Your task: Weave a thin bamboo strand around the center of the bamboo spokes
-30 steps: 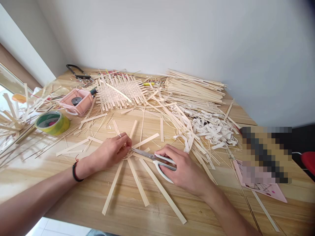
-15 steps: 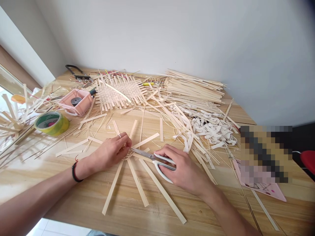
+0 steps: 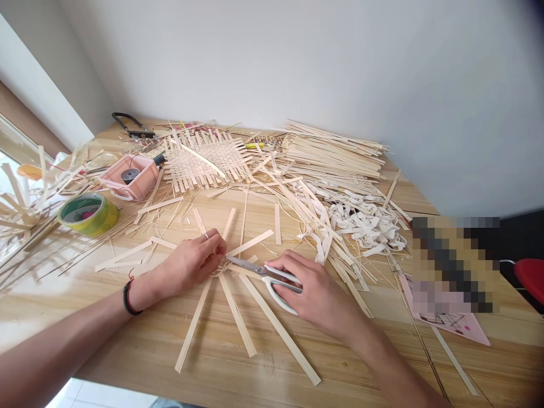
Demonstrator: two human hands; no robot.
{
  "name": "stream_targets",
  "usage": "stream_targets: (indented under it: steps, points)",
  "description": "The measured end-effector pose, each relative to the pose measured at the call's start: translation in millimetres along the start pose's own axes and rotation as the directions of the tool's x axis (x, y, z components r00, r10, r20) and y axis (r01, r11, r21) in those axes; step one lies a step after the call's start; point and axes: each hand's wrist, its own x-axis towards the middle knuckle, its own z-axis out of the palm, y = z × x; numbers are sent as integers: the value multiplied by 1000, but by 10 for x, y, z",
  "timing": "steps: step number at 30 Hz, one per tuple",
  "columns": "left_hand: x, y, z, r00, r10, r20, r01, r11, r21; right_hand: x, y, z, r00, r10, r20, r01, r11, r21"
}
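Flat bamboo strips [image 3: 238, 317] fan out like spokes from a small woven centre on the table. My left hand [image 3: 198, 258] is closed at that centre, fingertips pinching the thin weaving there; exactly which strand is hidden. White-handled scissors [image 3: 272, 279] are in my right hand [image 3: 317, 283], fingers through the loops. The scissor tips reach my left fingertips at the centre, and the blades look nearly closed.
A woven bamboo mat [image 3: 206, 158] and a stack of strips [image 3: 335, 150] lie at the back. A pink box [image 3: 140, 184] and a tape roll [image 3: 91, 214] stand left. White ribbon [image 3: 368, 226] is heaped right, near a pink tray [image 3: 463, 328].
Both hands and the scissors stay almost in place over the woven centre. The whole view has shifted very slightly.
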Motion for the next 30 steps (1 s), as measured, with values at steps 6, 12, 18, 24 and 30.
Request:
stream_targets:
  steps: [6, 12, 18, 24, 30]
  points:
    - [-3, -3, -2, 1000, 2, 6, -2, 1000, 3, 2, -7, -10, 1000, -22, -8, 22, 1000, -18]
    - [3, 17, -19, 1000, -4, 6, 4, 1000, -11, -7, -35, -5, 1000, -14, -6, 14, 1000, -17]
    - [22, 111, -112, 987, -138, -81, 121, 974, -189, 16, 21, 13, 998, 8, -61, -6, 999, 42]
    - [72, -29, -364, 824, -348, -447, 201, 917, -343, 3, 160, -4, 983, 20, -182, -13, 999, 38]
    - [107, -208, -620, 625, -437, -647, 310, 900, -308, 4, 178, -24, 966, 11, -258, 4, 998, 56]
